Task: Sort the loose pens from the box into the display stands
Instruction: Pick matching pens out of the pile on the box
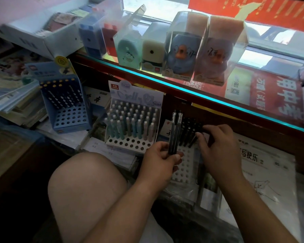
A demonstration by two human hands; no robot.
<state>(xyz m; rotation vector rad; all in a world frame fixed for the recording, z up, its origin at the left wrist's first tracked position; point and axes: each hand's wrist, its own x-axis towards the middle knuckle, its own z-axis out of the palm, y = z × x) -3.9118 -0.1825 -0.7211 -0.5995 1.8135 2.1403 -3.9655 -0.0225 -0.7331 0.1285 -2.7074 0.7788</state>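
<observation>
Beside a bare knee [88, 186], two slim, dark, seemingly light, stiff plastic pens [175, 132] are pinched low by the left hand [158, 162]; grip of the right hand [218, 148] unclear.

**A:** Which stand is blue?

**B:** The blue stand [50, 109] at the left, dotted with round holes. Its navy pens [63, 95] have yellow tips.

**A:** And at the middle?

**B:** A white stand [111, 141] with a pale lilac header. Its pastel pens [130, 123] are mint, grey-blue and cream.

**A:** Lower centre?

**B:** A white perforated stand [186, 171] carries black pens [189, 132]. The two dark pens [176, 137] just left of them have greyish tops.

**A:** Above that?

**B:** A teal strip [200, 96] runs along the dark red bench [218, 109]. At the upper right is a red banner [270, 13] with gold marks.
</observation>
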